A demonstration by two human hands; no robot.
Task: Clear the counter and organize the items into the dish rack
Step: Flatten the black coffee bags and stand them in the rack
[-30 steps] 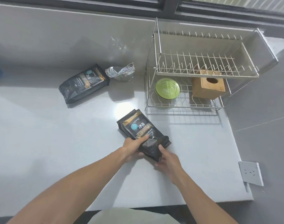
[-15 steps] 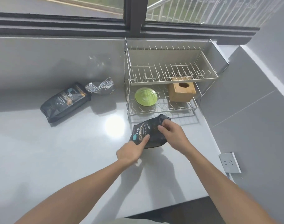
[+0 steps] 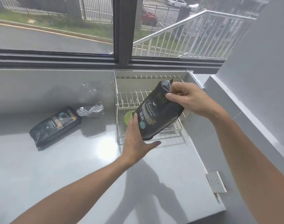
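A black coffee bag [image 3: 157,113] hangs tilted in the air in front of the two-tier wire dish rack [image 3: 120,97]. My right hand [image 3: 186,99] pinches the bag near its top edge. My left hand [image 3: 136,139] cups the bag's lower left side and bottom, fingers spread. A second black coffee bag [image 3: 55,125] lies flat on the counter to the left, with a crumpled silver foil bag [image 3: 91,110] just behind it. A green plate [image 3: 128,118] sits on the rack's lower tier, partly hidden by the held bag.
The grey counter [image 3: 73,167] runs to a wall on the right, where a white socket [image 3: 216,181] sits. The rack stands against the back wall under a window. The rack's upper tier [image 3: 133,97] shows only bare wires.
Both hands lifted the black coffee bag off the counter and up in front of the dish rack. The camera tilted upward, bringing the window into view.
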